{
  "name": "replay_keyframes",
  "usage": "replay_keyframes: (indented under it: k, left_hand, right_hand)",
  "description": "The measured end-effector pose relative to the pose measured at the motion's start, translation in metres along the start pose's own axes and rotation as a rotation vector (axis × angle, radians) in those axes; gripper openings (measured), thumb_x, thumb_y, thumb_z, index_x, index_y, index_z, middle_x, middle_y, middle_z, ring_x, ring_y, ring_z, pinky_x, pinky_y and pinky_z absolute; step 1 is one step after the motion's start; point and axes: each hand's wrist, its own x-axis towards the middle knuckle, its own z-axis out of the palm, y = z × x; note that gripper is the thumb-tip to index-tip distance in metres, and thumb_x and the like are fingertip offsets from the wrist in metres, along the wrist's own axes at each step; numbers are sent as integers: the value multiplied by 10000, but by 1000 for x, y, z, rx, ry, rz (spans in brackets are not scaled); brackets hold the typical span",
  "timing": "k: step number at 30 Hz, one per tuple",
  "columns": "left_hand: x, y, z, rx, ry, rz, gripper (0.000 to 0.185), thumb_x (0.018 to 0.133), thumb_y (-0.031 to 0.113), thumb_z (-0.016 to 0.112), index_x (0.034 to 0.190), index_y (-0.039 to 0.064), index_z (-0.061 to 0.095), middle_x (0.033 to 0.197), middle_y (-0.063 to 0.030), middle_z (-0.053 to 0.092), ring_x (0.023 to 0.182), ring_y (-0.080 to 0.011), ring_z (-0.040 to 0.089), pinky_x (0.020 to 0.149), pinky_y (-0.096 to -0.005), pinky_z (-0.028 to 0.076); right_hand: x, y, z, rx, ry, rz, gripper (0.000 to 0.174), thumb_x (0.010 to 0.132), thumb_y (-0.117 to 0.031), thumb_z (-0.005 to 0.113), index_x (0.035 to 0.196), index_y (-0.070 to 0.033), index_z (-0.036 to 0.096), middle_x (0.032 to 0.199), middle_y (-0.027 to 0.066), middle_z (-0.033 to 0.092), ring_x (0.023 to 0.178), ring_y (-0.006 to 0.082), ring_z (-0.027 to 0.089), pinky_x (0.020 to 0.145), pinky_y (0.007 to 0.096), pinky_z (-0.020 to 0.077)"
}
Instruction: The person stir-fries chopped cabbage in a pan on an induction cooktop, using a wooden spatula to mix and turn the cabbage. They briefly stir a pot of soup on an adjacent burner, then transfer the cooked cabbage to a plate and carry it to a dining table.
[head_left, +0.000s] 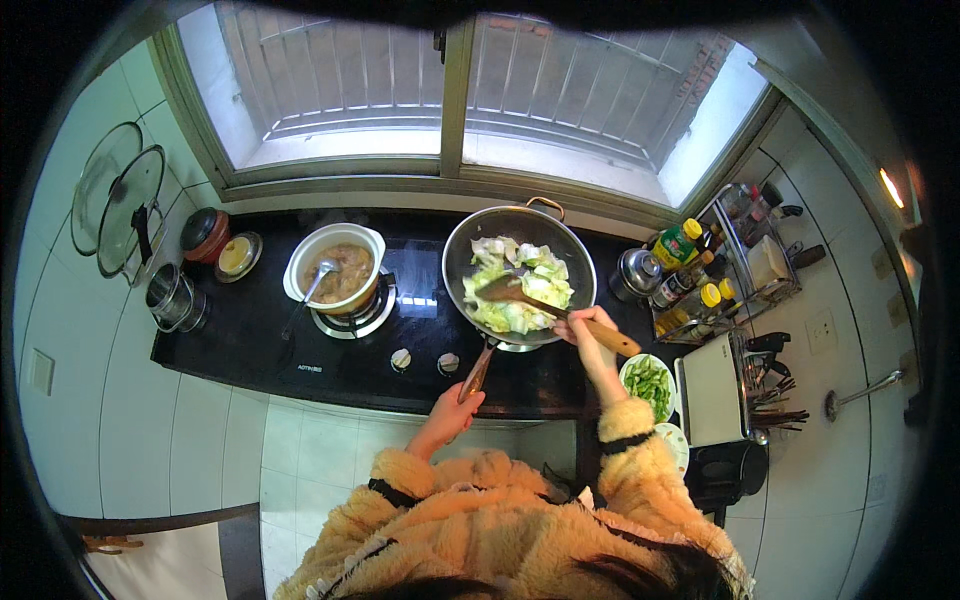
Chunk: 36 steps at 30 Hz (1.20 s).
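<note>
My left hand (450, 414) is closed around the handle (478, 371) of a wok (480, 232) on the right side of the gas hob. In the wok lies a heap of chopped cabbage (551, 277), pale green and white. My right hand (587, 330) grips a wooden spatula (615, 339), whose dark blade (501, 288) rests among the leaves at the left of the heap. Close to my right forearm, a white bowl of cut green vegetables (646, 382) stands at the counter's right end.
A white-rimmed pot (292, 262) of brownish stew with a metal ladle (324, 271) sits on the left burner. Bottles (679, 244) and a steel canister (637, 274) crowd the right. Beyond them are a cutting board (709, 390) and knives (769, 343). Glass lids (131, 210) hang left.
</note>
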Motion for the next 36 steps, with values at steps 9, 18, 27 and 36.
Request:
replay_keyframes:
  k: [9, 18, 27, 36]
  left_hand:
    - [5, -9, -2, 35, 14, 2, 254, 906, 261, 600, 1015, 43, 529, 696, 3, 500, 474, -68, 454, 404, -229, 368]
    - [5, -11, -1, 17, 17, 4, 240, 908, 251, 595, 1010, 45, 528, 700, 0, 495, 471, -68, 450, 396, -224, 361]
    - [3, -8, -1, 31, 18, -2, 232, 910, 250, 594, 1012, 51, 531, 700, 8, 495, 478, -65, 452, 400, -220, 361]
    - [2, -7, 0, 3, 11, 8, 203, 914, 246, 589, 973, 60, 530, 703, 10, 490, 492, -62, 442, 410, -214, 352]
  right_hand:
    - [3, -15, -23, -133, 52, -164, 108, 880, -88, 568, 819, -18, 512, 730, 118, 637, 605, 173, 642, 579, 280, 555]
    - [-7, -5, 17, 51, 270, -70, 84, 884, -72, 565, 882, -15, 504, 775, 112, 640, 655, 162, 632, 615, 268, 537]
    - [-23, 1, -25, -265, 59, -130, 64, 864, -60, 568, 832, -9, 547, 745, 111, 638, 643, 162, 649, 602, 273, 556]
    - [25, -129, -34, -664, 32, -3, 158, 867, -146, 581, 804, -5, 549, 662, 107, 630, 547, 159, 629, 496, 255, 524]
